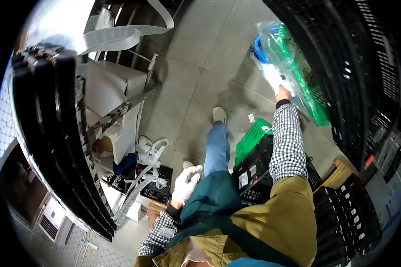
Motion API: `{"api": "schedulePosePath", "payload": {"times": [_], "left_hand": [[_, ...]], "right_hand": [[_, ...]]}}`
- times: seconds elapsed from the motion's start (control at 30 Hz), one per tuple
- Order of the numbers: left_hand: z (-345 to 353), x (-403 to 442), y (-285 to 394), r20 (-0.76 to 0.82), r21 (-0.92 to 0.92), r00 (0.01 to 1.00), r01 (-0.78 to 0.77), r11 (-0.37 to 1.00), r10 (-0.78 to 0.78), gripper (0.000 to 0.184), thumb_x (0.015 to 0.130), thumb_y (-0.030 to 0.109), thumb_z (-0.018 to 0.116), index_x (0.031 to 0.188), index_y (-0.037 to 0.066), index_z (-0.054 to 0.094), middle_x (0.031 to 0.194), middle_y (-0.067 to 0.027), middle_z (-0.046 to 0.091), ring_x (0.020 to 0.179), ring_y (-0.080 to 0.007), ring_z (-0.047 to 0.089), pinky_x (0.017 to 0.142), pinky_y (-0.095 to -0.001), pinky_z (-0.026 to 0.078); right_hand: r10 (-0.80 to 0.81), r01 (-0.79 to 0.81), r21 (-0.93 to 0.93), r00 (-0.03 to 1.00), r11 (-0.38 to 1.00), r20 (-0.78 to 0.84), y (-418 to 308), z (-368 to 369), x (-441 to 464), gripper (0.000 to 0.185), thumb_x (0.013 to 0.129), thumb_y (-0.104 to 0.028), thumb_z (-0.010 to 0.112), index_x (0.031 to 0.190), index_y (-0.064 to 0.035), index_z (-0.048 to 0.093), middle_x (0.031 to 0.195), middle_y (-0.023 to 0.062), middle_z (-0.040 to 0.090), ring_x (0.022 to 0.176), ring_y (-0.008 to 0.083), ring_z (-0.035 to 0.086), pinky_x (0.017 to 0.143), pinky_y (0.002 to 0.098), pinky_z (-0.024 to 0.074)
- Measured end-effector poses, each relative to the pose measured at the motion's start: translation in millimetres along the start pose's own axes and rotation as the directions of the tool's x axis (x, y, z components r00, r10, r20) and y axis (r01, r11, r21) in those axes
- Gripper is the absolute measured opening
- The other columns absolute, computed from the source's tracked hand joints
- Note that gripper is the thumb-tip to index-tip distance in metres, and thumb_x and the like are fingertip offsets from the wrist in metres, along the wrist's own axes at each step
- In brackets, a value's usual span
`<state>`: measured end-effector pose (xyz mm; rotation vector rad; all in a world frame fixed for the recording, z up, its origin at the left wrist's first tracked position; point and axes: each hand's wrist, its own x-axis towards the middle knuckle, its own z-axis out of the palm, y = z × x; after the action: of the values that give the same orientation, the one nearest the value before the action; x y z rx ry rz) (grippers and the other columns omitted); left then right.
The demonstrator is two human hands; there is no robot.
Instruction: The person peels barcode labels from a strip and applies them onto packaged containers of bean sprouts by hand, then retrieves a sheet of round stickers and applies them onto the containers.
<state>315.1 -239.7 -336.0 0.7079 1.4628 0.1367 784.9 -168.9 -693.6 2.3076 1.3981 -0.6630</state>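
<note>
My left hand (186,183), in a white glove, hangs beside the dark green apron (211,191). Its fingers are loosely bent and a little apart, with nothing visible in them. My right hand (276,81), also white-gloved, reaches forward to a green crate (314,109) with clear plastic film (272,38) over it. The hand is at the near side of the film; glare washes out the fingers, so their grip cannot be made out. Just beyond it lies a blue curved thing (257,48).
Tall stacks of black crates stand at the left (49,129) and right (343,66). Below my right arm is a green crate (252,138) above black ones (254,169). White strips (153,160) hang by a metal rack (140,93) on the left. Grey floor (191,66) lies ahead.
</note>
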Motion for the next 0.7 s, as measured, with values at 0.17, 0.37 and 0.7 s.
{"api": "schedulePosePath", "payload": {"times": [0.17,0.37,0.7], "left_hand": [[6,31,-18,-0.105,0.107,0.989,0.118,0.987,-0.107,0.022,0.090,0.004,0.058,0.112,-0.001,0.062,0.109,-0.0088,0.066,0.099,-0.0136,0.061,0.090,-0.0263,0.047],[22,43,-11,-0.046,0.029,0.983,0.181,0.983,-0.180,0.020,0.092,0.007,0.058,0.109,0.001,0.065,0.105,-0.0090,0.066,0.093,-0.0138,0.060,0.084,-0.0267,0.047],[24,60,-23,-0.057,0.150,0.979,0.201,0.968,-0.194,0.018,0.089,0.006,0.060,0.106,0.004,0.067,0.098,-0.0103,0.067,0.089,-0.0185,0.063,0.080,-0.0281,0.048]], "right_hand": [[0.545,-0.412,0.892,0.799,0.185,0.256,-29,39,81,0.029,0.090,-0.018,0.055,0.114,-0.0015,0.052,0.105,0.0091,0.061,0.091,0.0248,0.062,0.074,0.0339,0.0532],[0.595,0.002,0.992,0.800,0.129,-0.079,-80,29,54,0.063,0.088,-0.038,0.062,0.121,0.0124,0.043,0.126,0.0207,0.052,0.109,0.0322,0.055,0.092,0.0391,0.0449],[0.016,-0.188,0.611,0.961,0.769,0.275,-30,46,161,0.085,0.089,-0.068,0.031,0.132,0.0029,0.045,0.133,0.0273,0.047,0.123,0.0413,0.045,0.100,0.0483,0.0371]]}}
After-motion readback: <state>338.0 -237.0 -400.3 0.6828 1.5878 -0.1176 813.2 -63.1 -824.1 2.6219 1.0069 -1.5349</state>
